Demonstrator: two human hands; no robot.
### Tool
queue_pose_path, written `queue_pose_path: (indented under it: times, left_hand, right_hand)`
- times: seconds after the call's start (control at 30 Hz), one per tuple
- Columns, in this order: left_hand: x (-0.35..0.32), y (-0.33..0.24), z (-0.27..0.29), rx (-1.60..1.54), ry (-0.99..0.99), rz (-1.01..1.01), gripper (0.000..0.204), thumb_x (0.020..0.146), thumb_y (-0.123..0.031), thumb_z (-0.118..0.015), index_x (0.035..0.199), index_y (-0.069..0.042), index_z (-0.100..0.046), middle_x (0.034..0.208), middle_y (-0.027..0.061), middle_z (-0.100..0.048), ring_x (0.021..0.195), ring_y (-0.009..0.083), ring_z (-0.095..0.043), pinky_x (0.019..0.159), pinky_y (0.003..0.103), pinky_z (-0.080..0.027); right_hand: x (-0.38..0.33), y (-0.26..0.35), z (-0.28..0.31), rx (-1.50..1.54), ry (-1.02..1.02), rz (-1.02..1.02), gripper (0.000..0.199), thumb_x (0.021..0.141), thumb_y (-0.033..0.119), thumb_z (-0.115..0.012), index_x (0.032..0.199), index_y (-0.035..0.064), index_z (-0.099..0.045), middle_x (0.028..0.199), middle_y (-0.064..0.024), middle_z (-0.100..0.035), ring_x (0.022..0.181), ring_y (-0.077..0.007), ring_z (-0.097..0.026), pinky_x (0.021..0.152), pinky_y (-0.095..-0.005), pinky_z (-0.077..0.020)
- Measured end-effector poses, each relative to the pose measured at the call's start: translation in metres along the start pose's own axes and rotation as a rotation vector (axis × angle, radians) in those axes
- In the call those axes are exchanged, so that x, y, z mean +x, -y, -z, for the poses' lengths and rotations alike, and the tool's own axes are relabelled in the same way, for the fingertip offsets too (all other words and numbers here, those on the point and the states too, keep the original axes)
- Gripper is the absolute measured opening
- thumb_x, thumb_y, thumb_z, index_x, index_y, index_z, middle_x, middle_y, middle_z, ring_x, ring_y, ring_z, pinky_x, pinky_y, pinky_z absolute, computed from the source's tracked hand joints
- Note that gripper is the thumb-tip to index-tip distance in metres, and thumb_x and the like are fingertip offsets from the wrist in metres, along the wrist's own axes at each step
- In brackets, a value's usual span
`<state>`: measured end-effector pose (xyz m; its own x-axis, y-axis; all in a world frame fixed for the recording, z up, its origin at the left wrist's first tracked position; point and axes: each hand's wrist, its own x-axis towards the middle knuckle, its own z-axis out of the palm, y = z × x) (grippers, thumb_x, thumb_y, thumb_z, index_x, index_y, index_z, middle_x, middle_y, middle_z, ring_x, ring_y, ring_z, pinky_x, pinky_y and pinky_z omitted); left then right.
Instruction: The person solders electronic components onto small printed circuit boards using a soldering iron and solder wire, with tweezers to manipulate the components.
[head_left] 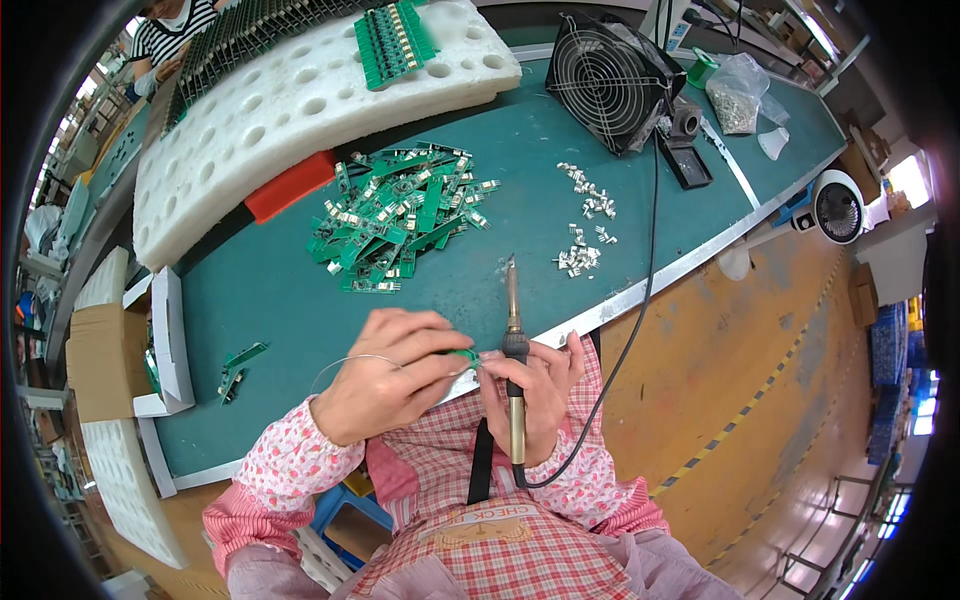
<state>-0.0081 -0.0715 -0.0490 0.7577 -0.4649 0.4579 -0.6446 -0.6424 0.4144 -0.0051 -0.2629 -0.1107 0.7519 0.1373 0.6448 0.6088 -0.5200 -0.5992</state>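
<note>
The green circuit board [468,356] is at the tabletop's [300,310] near edge, where the fingertips of both hands meet. The left hand [395,370] pinches it, fingers largely hiding it; a thin wire [345,361] curves out beside that hand. The right hand [530,390] is closed around a soldering iron [515,345], its thumb and fingertips close to the board; whether they touch it I cannot tell. The iron's tip points away over the tabletop, clear of the board.

The step in hand looks like seating or adjusting something small on the board before heat. To do it well, grip the board by its edges, square the part first, and only then turn the iron round, with fingertips well back from the hot end and the cord [620,370] free of the sleeve.

Farther off lie loose metal clips [578,262], best taken one at a time, and a heap of boards [405,215]; beyond them stand a black fan [605,85] and a white foam block [290,130].
</note>
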Motion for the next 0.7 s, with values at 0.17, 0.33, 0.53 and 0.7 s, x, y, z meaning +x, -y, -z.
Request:
queue_pose_path:
  times: [0.17, 0.33, 0.53, 0.7]
  left_hand:
    - [-0.012, -0.024, 0.008, -0.158, -0.106, 0.404, 0.011, 0.083, -0.005, -0.068, 0.072, -0.004, -0.069, 0.106, 0.0072, -0.072, 0.091, 0.0244, -0.063, 0.079, 0.036, -0.048]
    - [-0.015, -0.036, -0.008, -0.301, -0.212, 0.461, 0.026, 0.083, -0.008, -0.072, 0.062, 0.001, -0.06, 0.108, 0.0113, -0.072, 0.086, 0.027, -0.067, 0.078, 0.037, -0.048]
    - [-0.016, -0.035, -0.021, -0.165, -0.15, 0.383, 0.018, 0.082, -0.006, -0.072, 0.067, 0.002, -0.064, 0.111, 0.0097, -0.072, 0.099, 0.0289, -0.068, 0.086, 0.039, -0.051]
    - [-0.018, -0.038, -0.023, -0.143, -0.158, 0.383, 0.013, 0.081, -0.005, -0.073, 0.07, 0.001, -0.067, 0.112, 0.0085, -0.073, 0.102, 0.0282, -0.069, 0.086, 0.038, -0.051]
  right_hand:
    - [0.004, 0.004, 0.001, -0.022, 0.005, -0.027, 0.04, 0.071, 0.003, -0.08, 0.106, 0.0167, -0.065, 0.089, 0.001, -0.067, 0.097, -0.0202, -0.061, 0.112, -0.0533, -0.0249]
    - [0.007, 0.009, 0.003, -0.072, 0.03, -0.038, 0.041, 0.07, 0.005, -0.08, 0.107, 0.0156, -0.066, 0.091, -0.0013, -0.063, 0.096, -0.0223, -0.059, 0.111, -0.0537, -0.0263]
    - [0.007, 0.008, 0.006, -0.08, 0.061, -0.029, 0.04, 0.072, 0.007, -0.08, 0.109, 0.015, -0.067, 0.089, -0.0025, -0.061, 0.096, -0.0235, -0.059, 0.109, -0.0546, -0.0283]
    - [0.008, 0.003, 0.035, 0.056, 0.111, -0.006, 0.037, 0.078, 0.01, -0.078, 0.113, 0.01, -0.067, 0.09, -0.0061, -0.065, 0.098, -0.0238, -0.059, 0.099, -0.0446, -0.0416]
